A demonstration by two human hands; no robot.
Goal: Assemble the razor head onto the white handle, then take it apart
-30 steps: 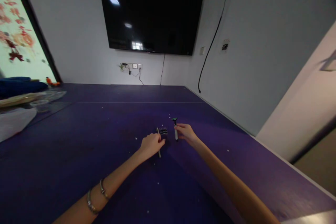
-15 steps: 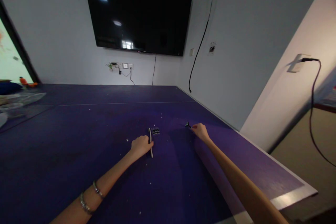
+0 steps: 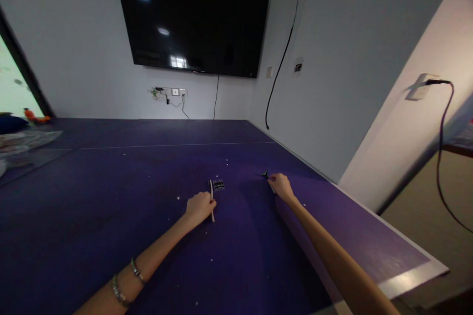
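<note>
My left hand (image 3: 198,206) is closed around a thin pale stick (image 3: 212,215), which stands out above and below the fingers. Just beyond its upper end lies a small black piece with clear edges (image 3: 219,184), perhaps in clear wrapping. Off to the right, my right hand (image 3: 281,186) pinches a small black razor (image 3: 264,174) by its handle. The razor's head points away to the left, and the fingers cover most of the handle. Both hands are low over the dark purple tabletop (image 3: 155,246).
Small white scraps (image 3: 178,198) are scattered over the tabletop. Clear plastic bags (image 3: 33,140) and an orange item (image 3: 36,117) lie at the far left. A black cable (image 3: 283,59) hangs along the wall at the right. A television (image 3: 199,19) is mounted on the back wall.
My right hand has turned slightly, so the razor's head sits at a different angle and part of the handle shows below the fingers. The left hand keeps its hold on the stick.
</note>
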